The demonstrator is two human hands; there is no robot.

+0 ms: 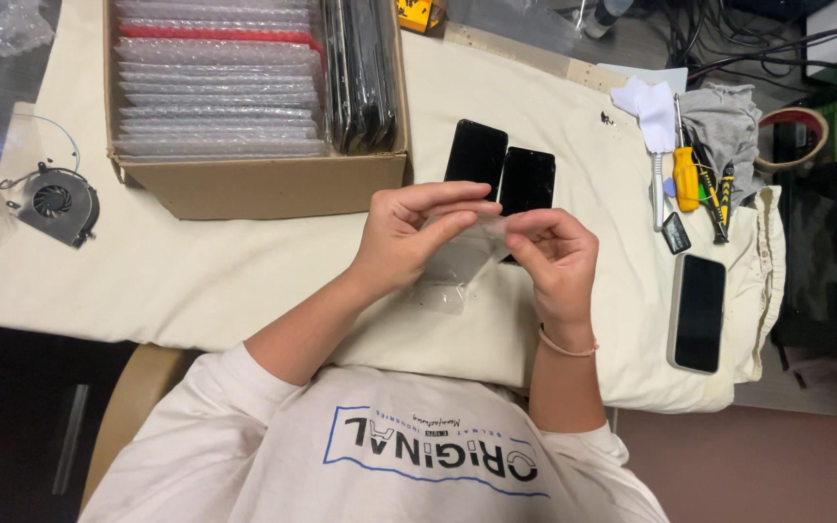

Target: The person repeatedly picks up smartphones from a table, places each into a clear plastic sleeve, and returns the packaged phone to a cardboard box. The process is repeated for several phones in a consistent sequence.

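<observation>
Both hands up over the cream cloth (244, 281), pinching one clear plastic sleeve (457, 261) between them. Left hand (409, 237): fingers curled shut, thumb and forefinger clamped on the sleeve's top edge. Right hand (554, 257): same pinch on the sleeve's right side, other fingers folded in, thin band on the wrist. Sleeve hangs down between the hands, above the cloth, can't tell if anything is inside. Just behind the hands, two black phone screens (501, 165) lie side by side on the cloth. Cardboard box (263, 184) at far left holds bubble-wrapped packs and a row of black panels. Small fan (55, 201) left of the box. Phone (697, 312) lies face up at right, yellow-handled screwdriver (686, 174) and other tools beyond it
</observation>
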